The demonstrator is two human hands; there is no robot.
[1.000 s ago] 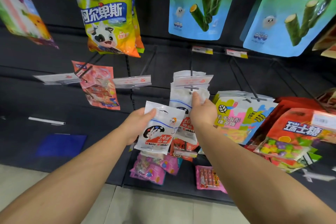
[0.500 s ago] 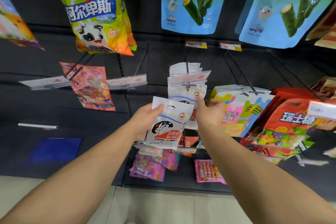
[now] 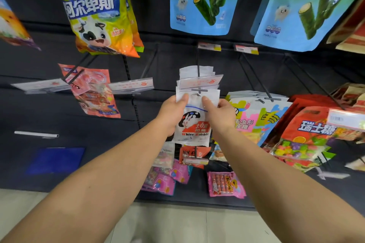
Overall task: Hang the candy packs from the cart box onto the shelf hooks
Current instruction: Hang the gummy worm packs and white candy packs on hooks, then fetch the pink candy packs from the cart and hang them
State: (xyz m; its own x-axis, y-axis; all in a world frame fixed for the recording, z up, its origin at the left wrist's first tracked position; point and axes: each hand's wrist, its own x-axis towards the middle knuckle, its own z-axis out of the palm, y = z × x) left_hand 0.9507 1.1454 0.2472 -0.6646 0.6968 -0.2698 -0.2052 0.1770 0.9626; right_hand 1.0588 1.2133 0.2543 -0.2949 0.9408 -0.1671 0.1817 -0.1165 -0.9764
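A white candy pack (image 3: 194, 126) with a rabbit print is held upright in front of the shelf. My left hand (image 3: 171, 112) pinches its top left corner and my right hand (image 3: 218, 113) pinches its top right corner. The pack's hang hole sits just below the tip of a black hook (image 3: 199, 90) that carries a clear price tag (image 3: 200, 82). Several identical white packs (image 3: 195, 72) hang on that hook behind it. The cart box is out of view.
Yellow-green bags (image 3: 98, 16) and blue seaweed-roll bags (image 3: 205, 0) hang above. A pink pack (image 3: 92, 92) hangs at left; colourful gummy packs (image 3: 254, 116) and red packs (image 3: 312, 130) hang at right. Pink packs (image 3: 225, 183) hang low over the tiled floor (image 3: 177, 227).
My left hand lifted the white pack up and to the right to the hook. My right hand left the hanging packs and took the pack's top right corner.
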